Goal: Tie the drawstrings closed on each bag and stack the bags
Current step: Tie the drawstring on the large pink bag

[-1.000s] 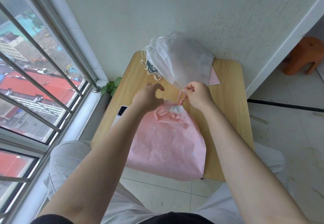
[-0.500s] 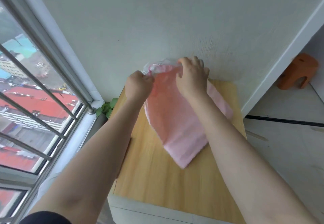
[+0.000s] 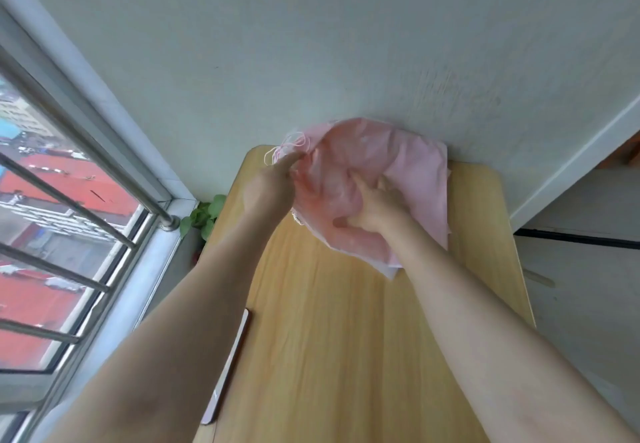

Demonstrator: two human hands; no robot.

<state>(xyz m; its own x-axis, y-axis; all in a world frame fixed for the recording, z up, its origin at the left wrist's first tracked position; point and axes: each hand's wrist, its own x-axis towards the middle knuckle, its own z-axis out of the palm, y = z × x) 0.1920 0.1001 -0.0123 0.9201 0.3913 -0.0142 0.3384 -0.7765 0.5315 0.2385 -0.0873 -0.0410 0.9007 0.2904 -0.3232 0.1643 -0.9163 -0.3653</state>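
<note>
A light wooden table point(image 3: 346, 338) stands pushed against a pale, faintly textured wall point(image 3: 311, 44), with a white corner trim point(image 3: 571, 165) running down at the right toward a grey tiled floor point(image 3: 588, 269). At the left, a window point(image 3: 52, 234) with steel bars point(image 3: 86, 214) lets in soft daylight and looks out on red rooftops point(image 3: 69, 179), and a small green plant point(image 3: 204, 215) sits in the corner beside the table's far edge
</note>
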